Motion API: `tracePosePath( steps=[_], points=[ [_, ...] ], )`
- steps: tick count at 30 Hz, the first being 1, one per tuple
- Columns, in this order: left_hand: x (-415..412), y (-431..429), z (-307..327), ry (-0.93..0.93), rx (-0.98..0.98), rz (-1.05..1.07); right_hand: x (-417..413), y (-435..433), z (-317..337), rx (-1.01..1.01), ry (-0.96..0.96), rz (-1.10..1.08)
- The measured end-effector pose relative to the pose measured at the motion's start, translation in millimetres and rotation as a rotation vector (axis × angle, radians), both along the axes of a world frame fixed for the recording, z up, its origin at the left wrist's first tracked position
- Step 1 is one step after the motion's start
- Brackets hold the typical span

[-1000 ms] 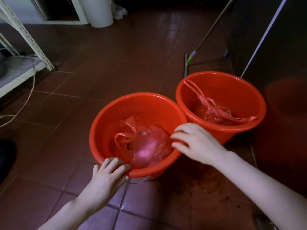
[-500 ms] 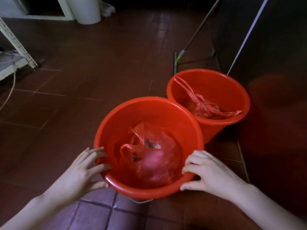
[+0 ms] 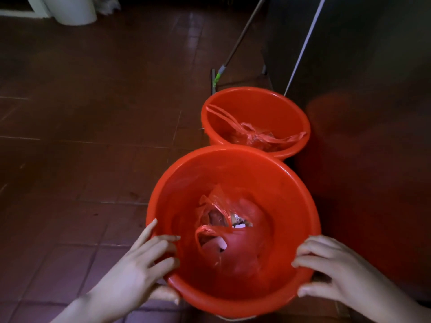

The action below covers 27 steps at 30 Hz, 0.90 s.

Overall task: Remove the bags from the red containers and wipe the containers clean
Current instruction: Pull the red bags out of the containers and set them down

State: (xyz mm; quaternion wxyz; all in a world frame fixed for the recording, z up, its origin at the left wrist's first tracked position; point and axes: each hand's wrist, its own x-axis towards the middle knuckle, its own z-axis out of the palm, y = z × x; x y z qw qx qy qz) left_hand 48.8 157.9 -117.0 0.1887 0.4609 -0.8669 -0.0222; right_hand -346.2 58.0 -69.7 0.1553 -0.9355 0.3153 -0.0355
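Since half a second ago the near red container has come closer to us and now covers the front edge of the far red container in our view, and our left hand has gone from lying flat against the outside to hooking over the rim. That hand grips the left of the near rim: the fingers curl over into the container and the thumb presses from below outside. Our right hand holds the right side of the same rim, fingers bent against the outer edge and thumb lower on the wall. Between our hands, at the bottom of the near container, lies a crumpled red bag, its handles loose and its mouth partly open on something pale inside. We cannot tell whether the container's base touches the tiled floor. A second red bag lies in the far container, one handle draped up to the left rim, another toward the right. Behind it a mop handle and a white pole lean by a dark cabinet, and a white bin stands at top left
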Motion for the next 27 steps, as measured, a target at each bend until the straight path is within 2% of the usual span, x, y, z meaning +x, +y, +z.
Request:
tracePosePath(
  steps=[5,10,12,16,20,23,25,27],
  points=[
    [-3.8,-23.6,-5.2,0.017,0.002,0.021,-4.4,-18.7,-5.4,0.035,0.0,-0.082],
    [-3.4,-71.4,2.4,-0.005,0.027,0.073,7.7,-51.8,-13.4,0.164,-0.178,-0.319],
    [-2.3,-84.8,7.0,0.011,0.041,0.101,16.7,-66.5,-8.3,0.18,-0.177,-0.347],
    [-11.3,-86.8,18.1,-0.041,0.03,0.151,14.4,-81.1,1.2,0.22,-0.06,-0.371],
    [-41.4,-73.1,28.3,-0.064,0.072,0.161,-1.9,-77.8,0.8,0.231,0.201,-0.426],
    [-58.6,-70.9,37.7,-0.083,0.31,0.125,-1.0,-82.3,3.5,0.248,0.297,-0.507],
    [-58.5,-77.7,44.7,-0.027,0.473,0.1,4.4,-90.8,4.0,0.21,0.319,-0.568],
    [-56.8,-91.0,52.3,0.082,0.47,0.1,9.6,-101.2,4.4,0.175,0.333,-0.644]
  ],
)
